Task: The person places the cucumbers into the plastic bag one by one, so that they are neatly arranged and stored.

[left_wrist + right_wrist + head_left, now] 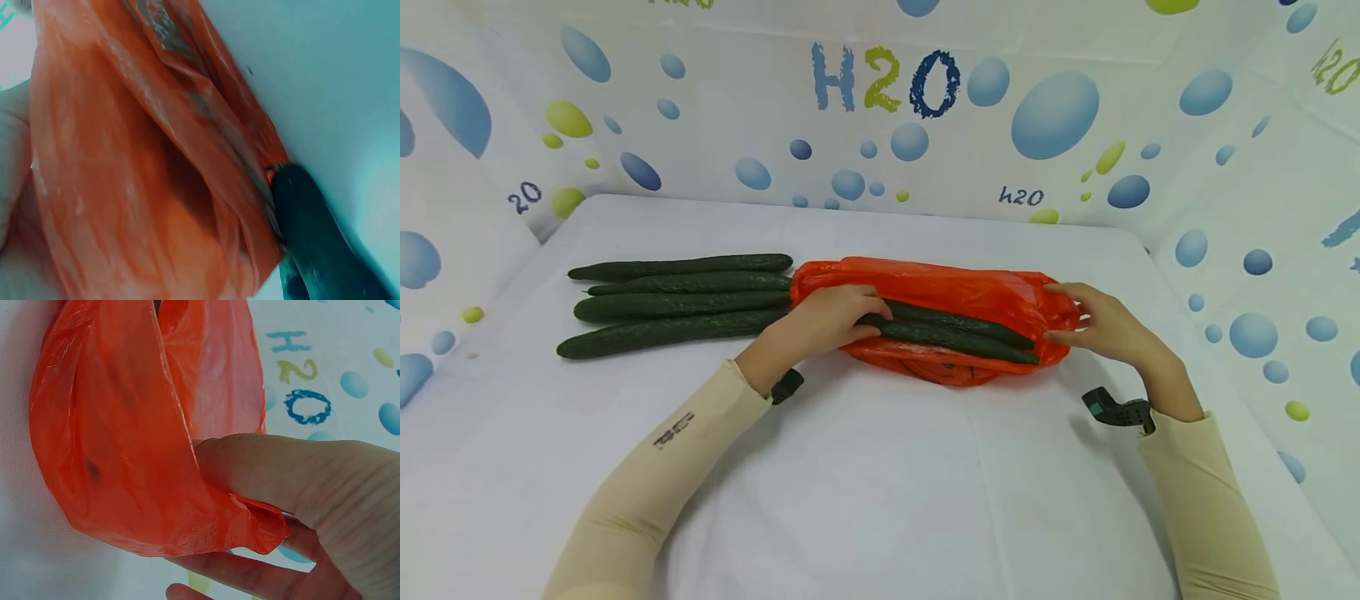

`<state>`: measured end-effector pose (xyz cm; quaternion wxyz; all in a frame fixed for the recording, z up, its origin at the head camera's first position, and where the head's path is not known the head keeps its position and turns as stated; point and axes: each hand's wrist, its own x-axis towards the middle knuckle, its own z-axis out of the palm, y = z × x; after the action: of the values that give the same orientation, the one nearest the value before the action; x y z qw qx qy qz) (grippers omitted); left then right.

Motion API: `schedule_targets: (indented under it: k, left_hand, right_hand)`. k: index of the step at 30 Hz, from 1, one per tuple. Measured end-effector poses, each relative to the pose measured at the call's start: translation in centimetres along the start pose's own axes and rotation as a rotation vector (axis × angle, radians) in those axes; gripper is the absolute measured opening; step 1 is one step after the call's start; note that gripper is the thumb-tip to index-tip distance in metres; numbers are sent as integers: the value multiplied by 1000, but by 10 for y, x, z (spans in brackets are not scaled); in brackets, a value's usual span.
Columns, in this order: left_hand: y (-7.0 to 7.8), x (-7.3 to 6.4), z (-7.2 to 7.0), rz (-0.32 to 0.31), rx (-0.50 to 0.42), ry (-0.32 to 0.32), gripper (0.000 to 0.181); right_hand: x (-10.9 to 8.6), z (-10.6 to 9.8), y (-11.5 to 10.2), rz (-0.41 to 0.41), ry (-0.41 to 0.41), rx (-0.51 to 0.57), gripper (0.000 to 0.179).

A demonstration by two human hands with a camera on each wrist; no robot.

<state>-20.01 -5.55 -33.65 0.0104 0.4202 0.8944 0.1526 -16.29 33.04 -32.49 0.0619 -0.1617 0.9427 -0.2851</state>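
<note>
Two dark green cucumbers [958,333] lie side by side in the red plastic bag [925,283], showing through its open side. My left hand [831,319] grips their near-left ends, with fingers curled over them; bag film [112,187] covers much of the left wrist view. At the bag's right end, my right hand [1105,325] pinches the film. In the right wrist view my thumb [250,465] reaches inside the bag's rim, while the fingers [250,572] lie outside and below it.
Several more cucumbers [677,304] lie in a row to the left, some with right ends against the bag. All of it rests on a white-covered table [887,500]. Behind hangs a white curtain [715,83] with blue and green spots.
</note>
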Motion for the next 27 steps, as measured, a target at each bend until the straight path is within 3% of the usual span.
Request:
schedule_targets:
  k: [7,15,19,23,27]
  left_hand:
    - [-1,-16,-7,59,101,97,20]
    - [2,-40,-16,230,204,312,16]
    - [4,-54,-20,277,237,395,19]
    - [4,-70,-22,284,279,413,22]
    - [-6,-84,-24,227,297,384,25]
  right_hand:
    - [1,2,0,3,-4,-3,66]
    - [0,-1,-1,7,-2,-20,66]
    - [1,-1,-1,1,-2,-17,66]
    - [1,0,-1,-7,-3,-10,66]
    - [1,1,-1,-13,-3,-8,65]
